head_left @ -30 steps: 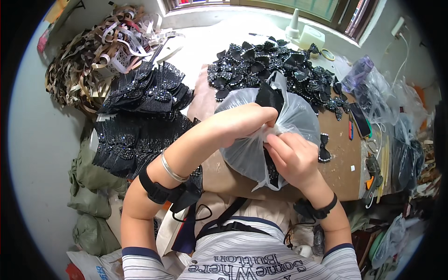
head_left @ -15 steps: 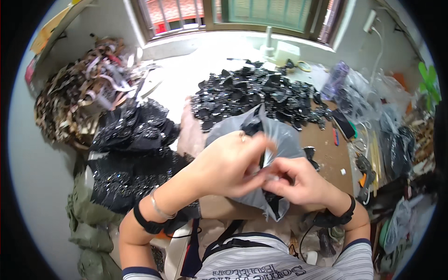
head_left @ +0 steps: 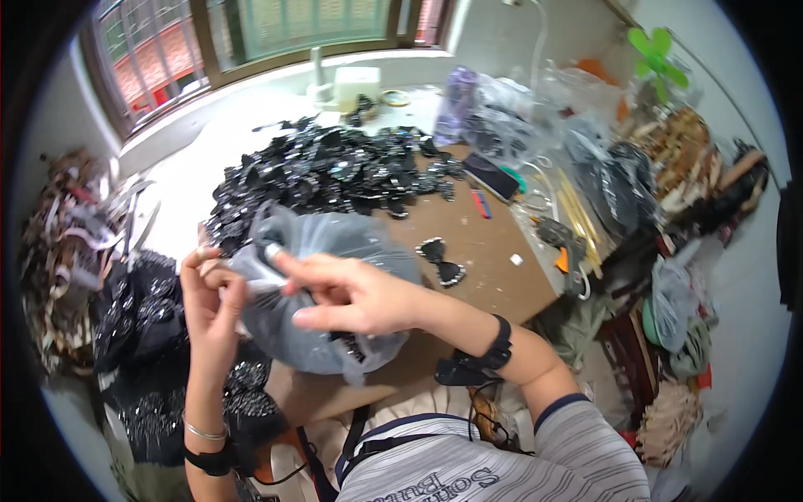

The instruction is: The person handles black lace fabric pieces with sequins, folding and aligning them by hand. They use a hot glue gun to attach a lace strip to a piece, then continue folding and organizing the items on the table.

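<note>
A clear plastic bag (head_left: 368,238), filled with dark things, sits on the brown board in front of me. My left hand (head_left: 213,293) is closed at the bag's left side, its fingers pinching the gathered plastic of the neck. Against the front of the neck is my right hand (head_left: 355,294), index finger stretched out and thumb apart from it. The fingertips are slightly smeared, and my right hand covers part of the neck. Just right of the bag lies a single black bow (head_left: 441,261) with a beaded edge.
Behind the bag spreads a heap of shiny black bows (head_left: 309,171). Black sequined pieces (head_left: 138,314) lie at left beside fabric strips (head_left: 71,226). On the brown board (head_left: 493,289), toward the right, are a phone (head_left: 492,176) and a glue gun (head_left: 554,234); clear bags crowd the far right.
The view has turned right, so the table appears shifted left. My hands have moved apart at the bag's neck, the left one to its left side. The bag looks rounder and gathered.
</note>
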Tool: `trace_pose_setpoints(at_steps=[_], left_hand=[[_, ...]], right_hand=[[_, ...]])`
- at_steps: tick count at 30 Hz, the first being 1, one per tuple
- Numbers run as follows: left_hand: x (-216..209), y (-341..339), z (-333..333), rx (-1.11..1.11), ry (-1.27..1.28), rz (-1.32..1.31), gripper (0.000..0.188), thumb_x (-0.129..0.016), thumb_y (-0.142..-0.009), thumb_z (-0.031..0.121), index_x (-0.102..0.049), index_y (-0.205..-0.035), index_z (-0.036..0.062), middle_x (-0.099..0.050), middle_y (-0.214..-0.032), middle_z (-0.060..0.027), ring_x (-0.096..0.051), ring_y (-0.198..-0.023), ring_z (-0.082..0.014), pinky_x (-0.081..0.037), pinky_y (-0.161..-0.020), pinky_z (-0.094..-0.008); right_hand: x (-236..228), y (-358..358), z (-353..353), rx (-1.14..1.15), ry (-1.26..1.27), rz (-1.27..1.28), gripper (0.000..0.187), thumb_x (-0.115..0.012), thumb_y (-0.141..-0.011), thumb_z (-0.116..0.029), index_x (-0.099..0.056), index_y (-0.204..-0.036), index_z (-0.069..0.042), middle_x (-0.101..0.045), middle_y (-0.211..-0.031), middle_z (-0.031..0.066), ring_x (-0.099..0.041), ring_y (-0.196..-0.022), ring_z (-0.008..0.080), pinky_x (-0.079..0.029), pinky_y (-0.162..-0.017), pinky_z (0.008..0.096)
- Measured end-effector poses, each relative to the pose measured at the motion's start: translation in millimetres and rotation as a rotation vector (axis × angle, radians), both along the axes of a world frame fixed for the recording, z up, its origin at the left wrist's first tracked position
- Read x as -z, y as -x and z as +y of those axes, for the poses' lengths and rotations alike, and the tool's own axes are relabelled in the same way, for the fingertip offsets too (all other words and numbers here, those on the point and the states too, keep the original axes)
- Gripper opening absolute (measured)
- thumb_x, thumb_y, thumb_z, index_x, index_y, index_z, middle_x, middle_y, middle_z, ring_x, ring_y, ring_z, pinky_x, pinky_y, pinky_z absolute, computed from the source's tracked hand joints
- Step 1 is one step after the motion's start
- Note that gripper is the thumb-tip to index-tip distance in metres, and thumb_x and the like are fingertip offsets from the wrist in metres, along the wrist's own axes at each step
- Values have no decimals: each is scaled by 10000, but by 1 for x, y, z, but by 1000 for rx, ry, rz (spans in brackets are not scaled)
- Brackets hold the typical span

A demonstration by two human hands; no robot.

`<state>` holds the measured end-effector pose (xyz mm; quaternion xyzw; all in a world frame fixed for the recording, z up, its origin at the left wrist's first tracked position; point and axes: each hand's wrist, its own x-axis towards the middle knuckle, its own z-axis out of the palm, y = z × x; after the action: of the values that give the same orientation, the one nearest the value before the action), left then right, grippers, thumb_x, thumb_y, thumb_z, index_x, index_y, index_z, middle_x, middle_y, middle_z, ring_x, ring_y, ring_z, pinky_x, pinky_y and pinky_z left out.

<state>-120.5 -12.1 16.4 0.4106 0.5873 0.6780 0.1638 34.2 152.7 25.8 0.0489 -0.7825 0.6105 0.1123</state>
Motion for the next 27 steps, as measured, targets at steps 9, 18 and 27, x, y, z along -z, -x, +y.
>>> trace_pose_setpoints(at_steps=[9,18,27], left_hand=[[-40,-29,8,-192,12,820,435,-672,-778,46,-538,-1191,72,-511,-1134,-155,-535,-1020,-315,-456,-827,-402],[4,-61,-10,-301,-58,777,105,-620,-678,53,-579,-773,35,-561,-807,-124,-581,-805,-307,-481,-708,-380],[41,-70,32,-262,-96,460,280,-590,-838,253,-618,-788,-21,-593,-832,-168,-571,-810,-339,-435,-780,-399]], right_hand=[[12,4,-22,363,-480,260,85,-517,-833,-23,-570,-895,5,-622,-790,131,-620,-700,293,-501,-652,362],[7,-7,-26,355,226,-124,159,-592,-923,-76,-649,-1024,33,-662,-886,41,-618,-780,95,-478,-691,196],[42,-14,85,160,102,-291,180,-582,-941,-102,-595,-1078,13,-592,-995,18,-547,-911,69,-429,-823,210]])
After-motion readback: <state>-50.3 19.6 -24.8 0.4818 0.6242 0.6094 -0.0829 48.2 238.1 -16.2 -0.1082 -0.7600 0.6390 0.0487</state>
